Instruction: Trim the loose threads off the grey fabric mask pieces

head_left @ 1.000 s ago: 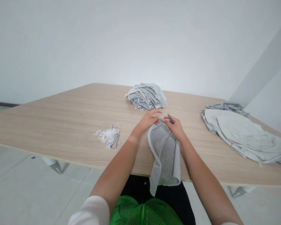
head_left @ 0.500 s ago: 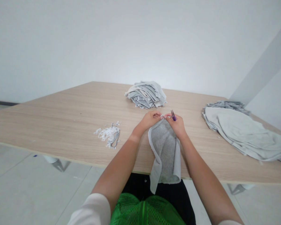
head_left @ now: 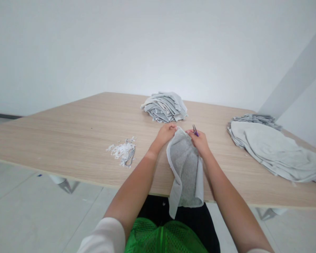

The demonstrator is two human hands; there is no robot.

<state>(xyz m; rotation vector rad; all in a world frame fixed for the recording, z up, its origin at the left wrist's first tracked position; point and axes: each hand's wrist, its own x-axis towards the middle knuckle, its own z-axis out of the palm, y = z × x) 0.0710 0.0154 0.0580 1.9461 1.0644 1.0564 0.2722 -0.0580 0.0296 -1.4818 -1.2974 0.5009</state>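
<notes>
A grey fabric piece [head_left: 185, 165] with paler folded edges hangs from both hands over the table's front edge, its lower end in front of my dark trousers. My left hand [head_left: 167, 134] pinches its top left corner. Closed around small purple-handled thread snips [head_left: 195, 131], my right hand [head_left: 199, 140] also grips the top edge of the fabric with the fingertips. The snips' blades point up and away from me; most of the handle is hidden in the palm.
On the wood-grain table [head_left: 68, 130], a heap of folded grey cloth pieces [head_left: 164, 107] lies at the back. White scraps and threads [head_left: 123, 151] are strewn at left. A large stack of pale grey fabric [head_left: 276, 151] spreads along the right. A white wall stands behind.
My hands have drawn apart along the fabric's top edge, the left moving slightly left. That edge now shows stretched between them, where the fingertips met before.
</notes>
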